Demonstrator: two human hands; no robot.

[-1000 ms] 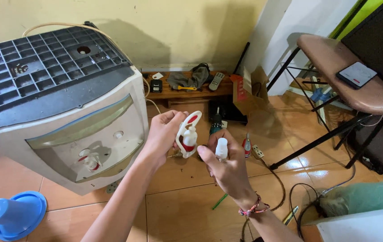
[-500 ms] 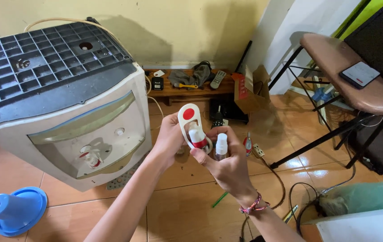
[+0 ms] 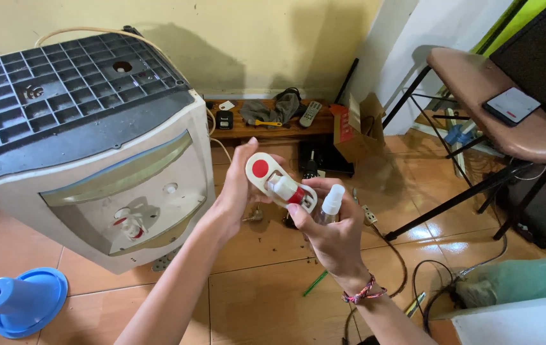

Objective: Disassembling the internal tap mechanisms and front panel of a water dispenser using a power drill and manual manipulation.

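Observation:
My left hand [image 3: 235,195] holds a white tap lever with a red dot [image 3: 278,183] in front of me, over the tiled floor. My right hand [image 3: 330,236] grips a small clear spray bottle with a white nozzle [image 3: 331,202], and its fingertips touch the red-and-white end of the tap. Both hands meet just right of the water dispenser [image 3: 94,147], which lies tilted on its back with its grid base up. A second tap [image 3: 129,227] sits in the dispenser's recess.
A blue funnel-shaped cap [image 3: 21,300] lies on the floor at lower left. A low wooden shelf [image 3: 273,124] with tools and a remote runs along the wall. A folding stool [image 3: 496,121] with a phone [image 3: 512,105] stands right. Cables [image 3: 413,281] trail over the tiles.
My left hand lifted the tap away from the dispenser's front and turned it red dot up. My right hand rose with the spray bottle to meet it.

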